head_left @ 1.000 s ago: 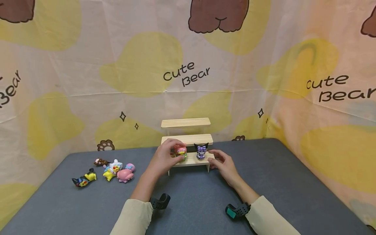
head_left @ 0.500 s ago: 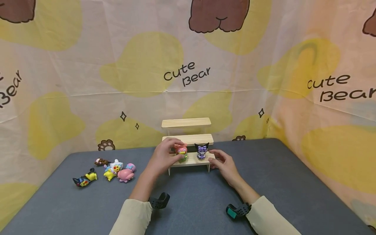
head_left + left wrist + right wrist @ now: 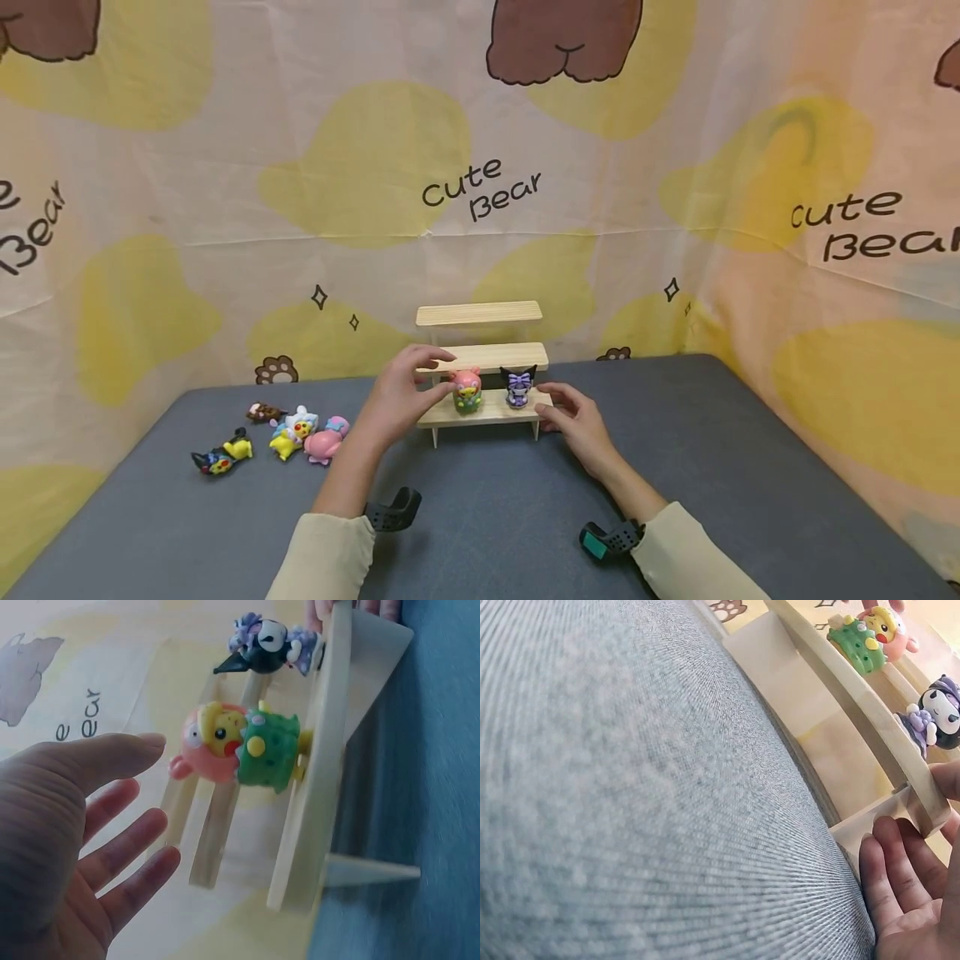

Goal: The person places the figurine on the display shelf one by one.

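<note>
A small three-tier wooden display stand stands at the back of the table. On its lowest step is a pink-hooded figurine with a yellow face and green body, upright at the left. Beside it, to the right, a black-eared figurine with a purple bow stands upright. My left hand is just left of the pink-hooded figurine, fingers spread and apart from it in the left wrist view. My right hand grips the right end of the lowest step, thumb on top and fingers below.
Several more figurines lie in a loose group at the left: a pink one, a white-and-yellow one, a black-and-yellow one and a small brown one. A printed cloth backdrop rises right behind the grey table.
My left hand has let go of the pink-hooded figurine and drawn back to the left, its fingers opening. The figurine stays on the lowest step. My right hand keeps its place.
</note>
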Action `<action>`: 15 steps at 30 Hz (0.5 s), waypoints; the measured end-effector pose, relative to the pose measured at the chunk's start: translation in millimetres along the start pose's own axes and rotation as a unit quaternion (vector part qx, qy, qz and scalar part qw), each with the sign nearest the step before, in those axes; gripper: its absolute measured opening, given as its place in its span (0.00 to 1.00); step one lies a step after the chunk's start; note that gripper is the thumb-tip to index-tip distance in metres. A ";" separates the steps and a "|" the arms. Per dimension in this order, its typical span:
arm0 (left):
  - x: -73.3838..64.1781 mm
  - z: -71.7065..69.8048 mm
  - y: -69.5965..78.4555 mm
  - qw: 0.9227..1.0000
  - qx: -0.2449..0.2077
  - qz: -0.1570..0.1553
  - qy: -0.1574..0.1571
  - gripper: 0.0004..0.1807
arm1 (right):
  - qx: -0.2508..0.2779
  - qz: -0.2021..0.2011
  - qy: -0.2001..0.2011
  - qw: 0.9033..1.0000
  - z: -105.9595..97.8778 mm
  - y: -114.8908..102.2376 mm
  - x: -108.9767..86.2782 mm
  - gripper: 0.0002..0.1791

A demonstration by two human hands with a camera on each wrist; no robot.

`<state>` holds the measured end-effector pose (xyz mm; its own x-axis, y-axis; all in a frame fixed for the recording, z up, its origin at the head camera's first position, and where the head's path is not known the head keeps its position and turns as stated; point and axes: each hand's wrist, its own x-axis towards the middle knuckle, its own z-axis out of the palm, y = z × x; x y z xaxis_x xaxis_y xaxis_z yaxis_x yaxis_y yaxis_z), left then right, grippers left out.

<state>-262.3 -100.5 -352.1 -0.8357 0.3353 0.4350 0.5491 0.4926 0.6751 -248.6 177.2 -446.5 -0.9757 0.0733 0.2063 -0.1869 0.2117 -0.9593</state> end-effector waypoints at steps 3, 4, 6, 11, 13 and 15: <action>-6.0 -7.6 -2.2 1.000 0.027 0.000 -0.001 0.19 | 0.002 0.003 -0.001 1.000 0.7 0.8 -0.4 0.21; -8.4 -10.5 -3.6 0.999 0.035 -0.001 -0.001 0.19 | 0.003 0.003 -0.001 1.000 0.7 1.0 -0.3 0.21; -13.1 -16.7 -6.9 0.998 0.056 -0.005 -0.002 0.18 | 0.003 0.005 0.000 1.000 0.4 1.1 -0.3 0.21; -24.7 -35.0 -16.1 0.994 0.107 -0.024 -0.001 0.18 | 0.001 0.006 -0.003 1.000 -0.8 0.7 0.6 0.21; -30.2 -42.9 -19.6 0.992 0.122 -0.034 -0.001 0.18 | 0.000 0.006 -0.005 1.000 -0.8 0.6 0.9 0.22; -36.3 -50.2 -23.4 0.990 0.137 -0.042 -0.001 0.18 | 0.001 0.008 -0.007 1.000 -0.3 0.4 0.5 0.22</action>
<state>-245.4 -164.5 -353.7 -0.8790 0.2844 0.3827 0.4598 0.7181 0.5224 -249.1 177.7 -446.7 -0.9800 0.0630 0.1886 -0.1719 0.2077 -0.9630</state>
